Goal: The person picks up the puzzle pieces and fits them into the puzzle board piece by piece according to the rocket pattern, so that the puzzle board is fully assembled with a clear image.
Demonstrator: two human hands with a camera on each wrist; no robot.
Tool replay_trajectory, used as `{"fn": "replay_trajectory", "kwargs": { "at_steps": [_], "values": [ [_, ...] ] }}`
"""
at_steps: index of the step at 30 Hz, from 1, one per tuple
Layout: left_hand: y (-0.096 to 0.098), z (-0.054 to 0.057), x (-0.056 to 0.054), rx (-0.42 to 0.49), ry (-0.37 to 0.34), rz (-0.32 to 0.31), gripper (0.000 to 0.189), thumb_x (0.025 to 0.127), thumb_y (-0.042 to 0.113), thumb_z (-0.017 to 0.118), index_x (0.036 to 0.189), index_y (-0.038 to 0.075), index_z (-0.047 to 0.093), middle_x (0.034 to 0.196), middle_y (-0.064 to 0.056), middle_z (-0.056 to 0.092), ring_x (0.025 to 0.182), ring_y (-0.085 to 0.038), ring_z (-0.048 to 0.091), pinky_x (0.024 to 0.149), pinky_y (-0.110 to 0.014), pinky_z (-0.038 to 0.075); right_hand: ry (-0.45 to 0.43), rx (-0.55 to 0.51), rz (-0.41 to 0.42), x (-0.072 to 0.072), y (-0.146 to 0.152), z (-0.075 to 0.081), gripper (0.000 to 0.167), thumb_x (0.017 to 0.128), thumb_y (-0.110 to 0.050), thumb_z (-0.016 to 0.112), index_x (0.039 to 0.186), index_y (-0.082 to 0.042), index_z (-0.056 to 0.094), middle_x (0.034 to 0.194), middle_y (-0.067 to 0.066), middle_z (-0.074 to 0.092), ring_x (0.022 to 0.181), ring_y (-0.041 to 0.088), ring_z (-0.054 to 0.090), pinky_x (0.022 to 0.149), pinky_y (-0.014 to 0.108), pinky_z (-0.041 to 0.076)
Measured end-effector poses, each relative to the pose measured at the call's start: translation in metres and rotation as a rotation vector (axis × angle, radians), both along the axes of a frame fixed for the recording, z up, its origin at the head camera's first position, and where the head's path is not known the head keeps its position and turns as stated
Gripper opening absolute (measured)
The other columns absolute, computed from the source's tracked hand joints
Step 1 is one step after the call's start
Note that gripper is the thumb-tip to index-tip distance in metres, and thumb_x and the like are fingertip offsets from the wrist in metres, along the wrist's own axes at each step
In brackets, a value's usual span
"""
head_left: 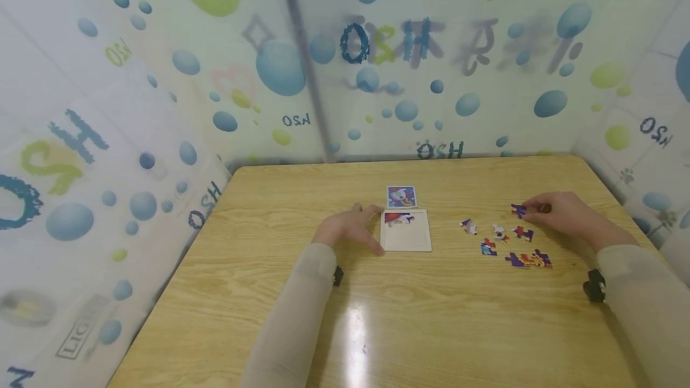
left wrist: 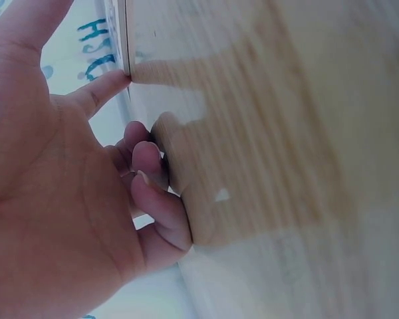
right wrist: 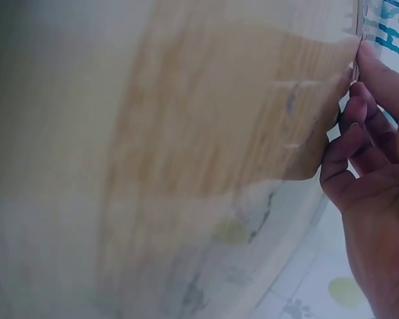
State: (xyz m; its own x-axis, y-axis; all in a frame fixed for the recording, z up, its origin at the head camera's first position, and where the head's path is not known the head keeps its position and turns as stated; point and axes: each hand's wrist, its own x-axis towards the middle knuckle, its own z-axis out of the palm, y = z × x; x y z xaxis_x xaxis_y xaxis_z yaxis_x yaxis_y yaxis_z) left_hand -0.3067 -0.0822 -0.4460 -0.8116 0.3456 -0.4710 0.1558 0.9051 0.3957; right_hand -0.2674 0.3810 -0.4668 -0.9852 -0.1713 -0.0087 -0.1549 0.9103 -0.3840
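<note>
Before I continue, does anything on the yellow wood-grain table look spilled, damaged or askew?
Nothing stands out: the white square puzzle board lies flat, partly filled; loose multicoloured jigsaw pieces lie to its right, no damage visible.

"H2O" point(head_left: 385, 44) across walls point(head_left: 474, 136), "LIG" point(head_left: 81, 329) on left wall point(head_left: 32, 76)
</note>
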Motion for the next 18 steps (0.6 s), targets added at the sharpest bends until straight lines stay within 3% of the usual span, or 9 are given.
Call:
{"fn": "replay_trajectory", "kwargs": {
  "at_steps": [11,18],
  "values": [
    [-0.0005,0.0009,0.0004,0.0,0.005,-0.003,0.106,0.045,0.062,0.08,0.133,0.058,0.021,0.155,-0.005,0.003,0.138,-0.04,0.017,0.1,-0.066,0.025,0.014,0.042,0.021,-0.0032,-0.0037,0.002,0.044,0.085,-0.038,0.062,0.112,-0.003,0.063,0.091,0.006,0.065,0.081,0.02,0.055,0.069,0.038,0.048],
    [-0.0011,0.0,-0.0001,-0.006,0.005,-0.008,0.107,0.044,0.064,0.079,0.133,0.059,0.02,0.155,-0.005,0.003,0.137,-0.039,0.018,0.099,-0.066,0.026,0.025,0.102,0.091,-0.0036,-0.0094,0.004,0.038,0.088,-0.029,0.059,0.111,0.001,0.061,0.092,0.009,0.066,0.085,0.022,0.059,0.077,0.047,0.048]
  ]
}}
